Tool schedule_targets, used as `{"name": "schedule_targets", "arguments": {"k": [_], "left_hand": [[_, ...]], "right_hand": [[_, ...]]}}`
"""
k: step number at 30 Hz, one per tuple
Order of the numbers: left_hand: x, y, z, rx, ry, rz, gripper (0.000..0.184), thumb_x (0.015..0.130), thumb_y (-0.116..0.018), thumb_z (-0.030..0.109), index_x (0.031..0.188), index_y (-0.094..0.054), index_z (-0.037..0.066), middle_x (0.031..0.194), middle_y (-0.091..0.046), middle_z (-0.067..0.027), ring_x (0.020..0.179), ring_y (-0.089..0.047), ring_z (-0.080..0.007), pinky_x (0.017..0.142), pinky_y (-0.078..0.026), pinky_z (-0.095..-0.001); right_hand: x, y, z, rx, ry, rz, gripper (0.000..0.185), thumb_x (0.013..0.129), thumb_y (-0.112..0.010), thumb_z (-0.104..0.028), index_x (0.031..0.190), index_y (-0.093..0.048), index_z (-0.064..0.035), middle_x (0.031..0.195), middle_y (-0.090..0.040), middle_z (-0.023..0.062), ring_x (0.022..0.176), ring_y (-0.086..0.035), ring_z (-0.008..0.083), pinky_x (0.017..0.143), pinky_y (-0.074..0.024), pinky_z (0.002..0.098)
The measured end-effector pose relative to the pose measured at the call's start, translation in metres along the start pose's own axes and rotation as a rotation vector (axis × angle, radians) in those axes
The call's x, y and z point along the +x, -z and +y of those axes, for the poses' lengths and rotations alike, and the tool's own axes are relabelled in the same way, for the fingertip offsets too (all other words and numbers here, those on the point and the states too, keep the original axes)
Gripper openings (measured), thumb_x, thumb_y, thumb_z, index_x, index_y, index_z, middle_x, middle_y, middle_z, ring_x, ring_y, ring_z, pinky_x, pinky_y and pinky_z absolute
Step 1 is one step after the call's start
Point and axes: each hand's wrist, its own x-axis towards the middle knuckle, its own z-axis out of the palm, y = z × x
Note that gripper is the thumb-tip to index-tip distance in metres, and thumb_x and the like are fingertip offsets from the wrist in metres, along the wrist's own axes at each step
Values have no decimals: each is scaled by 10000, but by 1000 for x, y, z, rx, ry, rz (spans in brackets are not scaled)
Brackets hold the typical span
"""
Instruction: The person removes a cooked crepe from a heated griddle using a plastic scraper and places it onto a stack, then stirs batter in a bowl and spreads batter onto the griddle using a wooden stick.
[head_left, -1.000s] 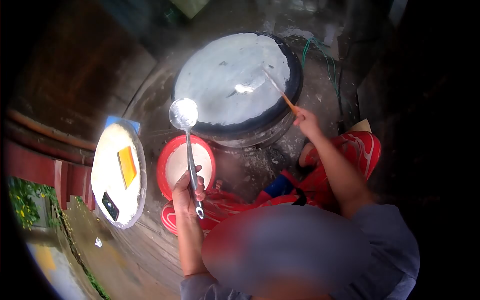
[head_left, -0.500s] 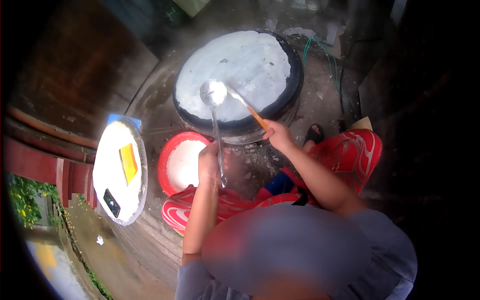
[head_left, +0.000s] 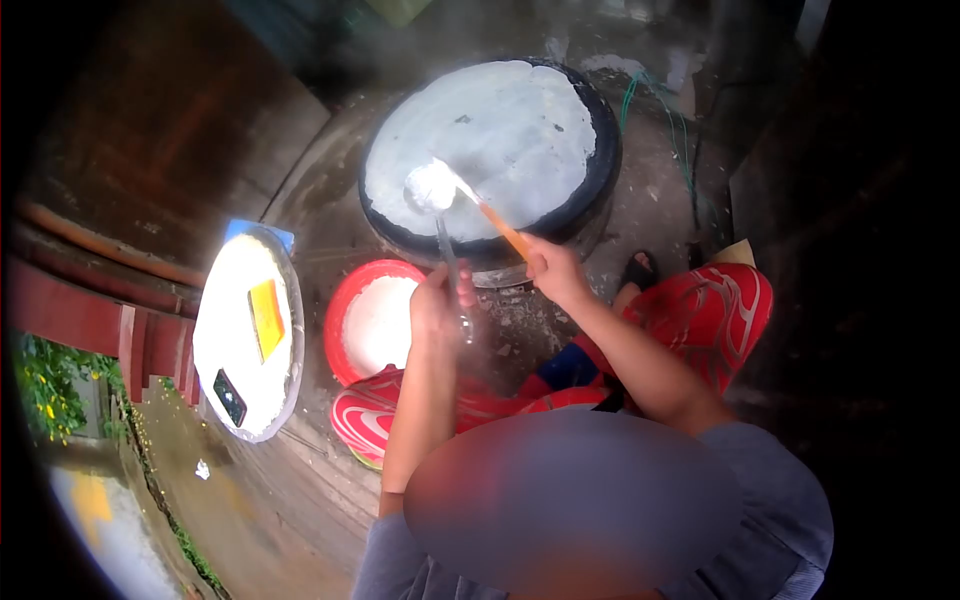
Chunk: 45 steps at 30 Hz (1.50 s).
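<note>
My left hand (head_left: 436,300) is closed round the handle of a metal ladle (head_left: 446,240), whose bowl is over the near left part of a large round griddle (head_left: 602,160). A thin white sheet of batter (head_left: 500,120) covers most of the black griddle. My right hand (head_left: 556,268) grips the orange handle of a spreading tool (head_left: 505,230). The tool's white-coated end meets the ladle's bowl, and its exact shape is lost in glare. Below my left hand is a red basin (head_left: 340,345) with white batter (head_left: 378,322) in it.
On the left stands a round white-topped surface (head_left: 235,290) bearing a yellow packet (head_left: 267,320) and a dark phone (head_left: 229,397). A blue object (head_left: 270,236) shows behind it. Green cord (head_left: 677,130) lies right of the griddle. Steam hangs over the far side.
The ladle has moved from above the basin's far edge to over the griddle. The spreading tool has come left and nearer, to the ladle's bowl. Both hands keep their grip.
</note>
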Motion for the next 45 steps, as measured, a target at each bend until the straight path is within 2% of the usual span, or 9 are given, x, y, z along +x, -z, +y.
{"name": "schedule_targets", "arguments": {"k": [3,6,9,15,17,19,31,40,45], "left_hand": [[-11,15,17,-795,300,-534,359,911,-371,65,1191,-373,-158,675,-456,-58,485,-447,-120,396,-411,-225],[-22,12,19,-1000,315,-722,360,911,-328,-6,1226,-320,-180,645,-452,-65,484,-477,-124,387,-433,-220],[-44,9,28,-1023,225,-737,362,917,-329,-2,1229,-309,-183,645,-454,-68,463,-477,-121,368,-430,-217],[-81,60,72,-772,41,-807,393,933,-298,49,1240,-286,-195,681,-458,-82,492,-482,-130,391,-433,-223],[-95,94,84,-690,-9,-584,399,957,-309,137,1225,-341,-157,683,-447,-76,457,-405,-108,371,-357,-214],[-100,141,92,-584,-26,-401,391,954,-337,158,1205,-369,-140,689,-446,-70,461,-388,-98,373,-341,-205],[-60,309,36,-542,70,-9,171,891,-378,87,904,-490,-41,630,-456,-43,444,-399,-78,372,-342,-184],[-54,276,20,-80,17,291,231,882,-393,106,995,-542,-29,840,-647,-148,703,-629,-217,645,-551,-346],[-46,261,13,-12,-94,393,265,888,-421,151,1041,-538,-31,924,-642,-175,818,-628,-245,690,-534,-361]], "right_hand": [[12,22,-14,212,178,87,299,901,-478,-146,1185,-569,-124,624,-552,30,500,-502,79,475,-447,256],[31,39,-19,427,-113,74,298,924,-467,-186,1202,-563,-142,608,-467,-29,438,-392,40,358,-338,219],[60,18,82,-145,24,421,309,902,-487,-221,1185,-561,-123,856,-661,125,694,-628,217,619,-487,320],[-22,12,-2,-225,-2,-612,382,821,-556,-211,1201,-558,-168,925,-654,155,823,-635,233,721,-476,306],[-12,16,35,-4,106,-396,489,823,-535,-47,1287,-480,-190,902,-645,96,654,-601,144,604,-477,272],[-4,57,-15,255,-440,-307,584,843,-441,79,1362,-366,-178,930,-559,72,550,-509,82,456,-427,207],[46,119,55,152,-404,97,573,818,-433,40,1357,-368,-143,902,-583,80,456,-465,85,363,-371,247],[55,107,40,-559,-280,113,366,885,-431,-125,1242,-513,-134,1067,-607,142,957,-589,307,770,-457,366],[48,112,36,-263,-358,146,392,870,-434,-102,1243,-524,-186,969,-616,177,830,-610,236,718,-461,315]]}}
